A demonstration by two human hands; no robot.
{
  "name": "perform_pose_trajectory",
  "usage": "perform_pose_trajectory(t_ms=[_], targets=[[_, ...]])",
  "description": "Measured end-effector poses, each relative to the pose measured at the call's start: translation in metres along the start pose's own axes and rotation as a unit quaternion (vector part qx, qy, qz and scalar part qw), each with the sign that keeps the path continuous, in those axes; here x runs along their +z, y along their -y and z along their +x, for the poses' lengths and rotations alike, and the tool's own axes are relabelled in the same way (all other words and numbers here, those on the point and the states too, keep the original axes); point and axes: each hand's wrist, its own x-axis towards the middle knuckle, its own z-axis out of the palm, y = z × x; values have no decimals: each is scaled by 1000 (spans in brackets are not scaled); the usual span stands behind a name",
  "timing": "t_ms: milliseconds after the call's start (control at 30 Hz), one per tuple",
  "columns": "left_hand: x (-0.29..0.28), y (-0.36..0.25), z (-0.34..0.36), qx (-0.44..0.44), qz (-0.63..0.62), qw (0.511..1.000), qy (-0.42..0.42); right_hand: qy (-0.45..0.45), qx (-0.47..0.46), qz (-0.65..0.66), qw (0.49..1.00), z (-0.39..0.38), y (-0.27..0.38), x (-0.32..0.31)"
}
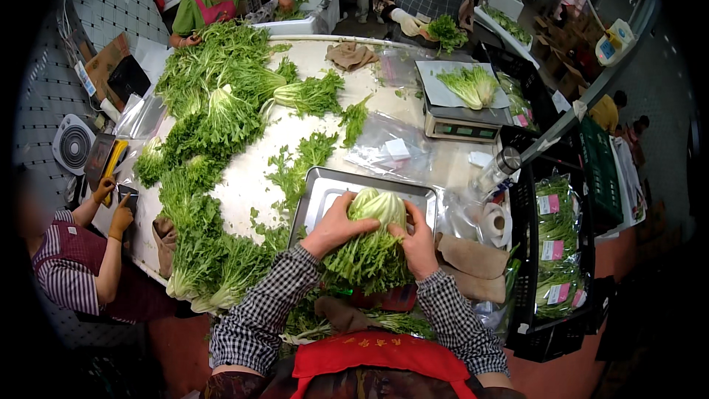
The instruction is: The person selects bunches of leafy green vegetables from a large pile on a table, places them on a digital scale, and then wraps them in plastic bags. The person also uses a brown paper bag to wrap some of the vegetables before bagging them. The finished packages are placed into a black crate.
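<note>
Between my two hands is a bunch of frilly endive point(373, 255), its pale stem end pointing away from me and its green leaves toward me. My left hand point(341, 225) grips it from the left, thumb across the stems. On the other side my right hand point(418, 239) presses with fingers and thumb along the leaves. The bunch is above the near part of a metal tray point(316, 193). Below the leaves, part of a red thing point(402, 298) shows; I cannot make out what it is.
Heaped greens point(221, 103) cover the table's left side. At the far right a scale point(461, 122) bears another bunch point(470, 87). Plastic bags point(391, 148), a paper roll point(495, 223) and brown cloths point(473, 258) lie about. A black crate point(526, 266) holds packed greens. Co-workers stand left and across.
</note>
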Motion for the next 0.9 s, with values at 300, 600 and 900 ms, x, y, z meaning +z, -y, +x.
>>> perform_pose_trajectory(t_ms=[300,600,900], targets=[[-22,-1,-4,-43,-132,974,178,19,-29,27,999,-8,13,4],[-13,10,-3,-83,-281,945,146,50,22,124,991,-4,30,18],[-14,8,-4,-117,-331,930,108,73,64,202,975,11,41,29]])
